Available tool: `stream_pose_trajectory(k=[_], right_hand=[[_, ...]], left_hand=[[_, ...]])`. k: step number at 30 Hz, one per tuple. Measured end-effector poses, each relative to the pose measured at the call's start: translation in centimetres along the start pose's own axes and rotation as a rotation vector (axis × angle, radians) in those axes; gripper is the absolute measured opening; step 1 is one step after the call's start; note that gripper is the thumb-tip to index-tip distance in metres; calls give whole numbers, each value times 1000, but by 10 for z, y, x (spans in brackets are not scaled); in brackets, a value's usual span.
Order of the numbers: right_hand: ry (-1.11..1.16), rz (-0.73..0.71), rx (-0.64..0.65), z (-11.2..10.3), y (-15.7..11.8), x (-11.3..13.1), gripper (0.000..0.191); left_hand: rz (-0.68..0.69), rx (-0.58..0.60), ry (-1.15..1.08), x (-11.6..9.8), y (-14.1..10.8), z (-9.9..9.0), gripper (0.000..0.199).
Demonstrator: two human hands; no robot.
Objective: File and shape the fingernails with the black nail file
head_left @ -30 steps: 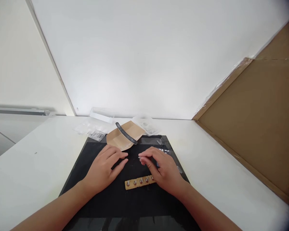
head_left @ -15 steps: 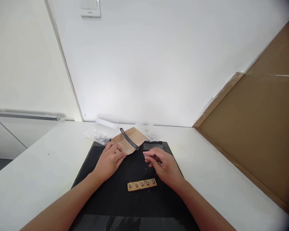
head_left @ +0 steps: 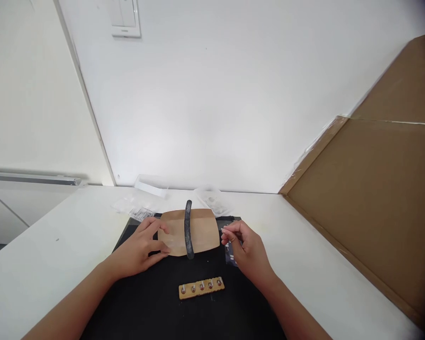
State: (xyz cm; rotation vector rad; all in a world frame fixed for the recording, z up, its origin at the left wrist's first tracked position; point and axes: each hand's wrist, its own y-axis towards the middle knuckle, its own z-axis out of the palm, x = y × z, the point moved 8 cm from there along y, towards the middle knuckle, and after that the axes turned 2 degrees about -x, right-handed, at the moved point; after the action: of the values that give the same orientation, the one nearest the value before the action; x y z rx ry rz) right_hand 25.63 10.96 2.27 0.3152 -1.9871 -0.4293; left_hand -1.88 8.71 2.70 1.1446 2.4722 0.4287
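Note:
A brown sheet [head_left: 172, 238], like kraft paper or thin board, lies on the black mat. Across its middle lies a curved dark nail file [head_left: 187, 229]. My left hand [head_left: 143, 245] is at the sheet's left end, fingers spread, thumb and fingertips by its edge. To the sheet's right, my right hand [head_left: 246, 248] is closed in a pinch, with a tiny pale piece at the fingertips, too small to name. Nearer to me, a tan bar [head_left: 189, 293] carries several small round metallic studs with pale upright tips. A dark blue printed packet [head_left: 229, 255] shows partly under my right hand.
The black mat [head_left: 184, 321] rests on a white table [head_left: 56, 264]. Clear plastic packaging [head_left: 212, 200] and a crumpled clear bag [head_left: 131, 203] lie at the back, by the wall. A large cardboard panel [head_left: 368, 203] stands along the right side.
The brown sheet with the nail file has turned to lie nearly straight across. My left hand's fingers have spread apart. The blue packet now shows below my right hand, and the view has shifted slightly.

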Motion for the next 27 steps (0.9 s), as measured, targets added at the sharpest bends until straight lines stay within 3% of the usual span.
stream_pose_trajectory(k=[3, 11, 15, 20, 27], right_hand=[[-14, 11, -1, -1, 1, -3, 23], [-49, -22, 81, 10, 2, -4, 18], [-55, -62, 91, 11, 3, -7, 21], [7, -28, 67, 9, 3, -14, 21], [-16, -14, 112, 13, 3, -19, 21]], left_hand=[[-15, 10, -21, -2, 0, 0, 13], [-131, -74, 128, -12, 17, 12, 50], [-66, -1, 217, -26, 36, 20, 62], [-53, 71, 322, -30, 49, 31, 44], [-46, -28, 326, -31, 40, 30, 38]])
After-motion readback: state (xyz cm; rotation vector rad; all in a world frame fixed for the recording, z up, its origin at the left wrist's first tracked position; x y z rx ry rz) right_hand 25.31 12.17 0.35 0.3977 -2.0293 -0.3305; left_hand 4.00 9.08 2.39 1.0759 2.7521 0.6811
